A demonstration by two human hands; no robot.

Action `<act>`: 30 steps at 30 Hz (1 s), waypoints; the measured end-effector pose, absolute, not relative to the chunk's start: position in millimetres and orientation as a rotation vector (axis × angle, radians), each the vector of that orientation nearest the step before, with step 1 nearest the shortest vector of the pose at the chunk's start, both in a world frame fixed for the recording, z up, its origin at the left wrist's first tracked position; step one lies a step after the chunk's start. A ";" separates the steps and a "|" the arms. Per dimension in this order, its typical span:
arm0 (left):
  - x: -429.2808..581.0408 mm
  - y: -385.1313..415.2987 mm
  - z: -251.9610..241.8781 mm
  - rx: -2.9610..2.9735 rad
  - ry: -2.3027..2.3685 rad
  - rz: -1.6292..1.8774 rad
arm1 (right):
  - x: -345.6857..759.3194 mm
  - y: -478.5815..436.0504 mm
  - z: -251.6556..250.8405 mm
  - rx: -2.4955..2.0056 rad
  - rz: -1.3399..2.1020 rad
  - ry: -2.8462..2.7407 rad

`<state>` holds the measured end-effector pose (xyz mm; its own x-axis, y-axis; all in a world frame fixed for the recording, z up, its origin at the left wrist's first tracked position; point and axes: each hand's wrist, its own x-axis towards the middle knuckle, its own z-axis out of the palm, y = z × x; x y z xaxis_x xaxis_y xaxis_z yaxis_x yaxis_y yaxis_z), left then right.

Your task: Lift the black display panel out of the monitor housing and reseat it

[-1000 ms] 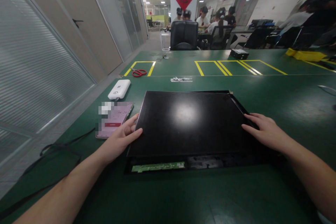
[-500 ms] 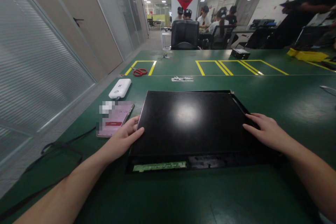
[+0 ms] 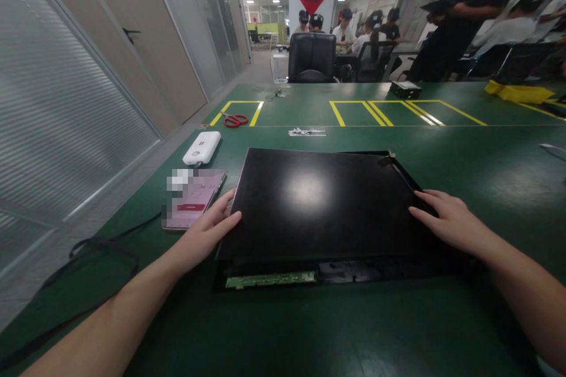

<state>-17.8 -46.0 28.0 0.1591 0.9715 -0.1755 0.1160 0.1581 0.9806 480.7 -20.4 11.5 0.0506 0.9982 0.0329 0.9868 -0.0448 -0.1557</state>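
Screen (image 3: 318,212) sat over a frame (image 3: 371,271), in from the worktop (image 3: 309,336)'s left edge; left hand (image 3: 209,227) clamped on one side, probably for balance, right hand (image 3: 448,219) touching the other, grip unclear.

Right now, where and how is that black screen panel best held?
Probably by its side edges, left hand from the left, right hand from the right: the black screen panel is wide and thin, easy to pinch there, while an exposed green circuit board lies along the near edge.
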 end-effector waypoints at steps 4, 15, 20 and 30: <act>-15.7 -45.1 30.4 1.403 1.163 0.846 | 484.7 -18.8 5.4 -2.137 0.058 -2.089; -19.5 -46.9 28.3 1.449 1.156 0.761 | 488.3 -15.0 2.9 -2.212 0.037 -2.102; -18.3 -45.5 30.0 1.285 1.084 0.792 | 487.9 -15.0 3.4 -2.213 0.060 -2.081; -13.0 -45.5 32.8 1.044 1.083 0.908 | 494.7 -14.9 -0.7 -2.165 0.106 -2.011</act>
<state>-13.0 -45.5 32.8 0.2327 0.9420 -0.2419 -0.0739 0.2651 0.9614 494.7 -14.9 -0.7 0.0802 0.9941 0.0732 0.9809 -0.0657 -0.1832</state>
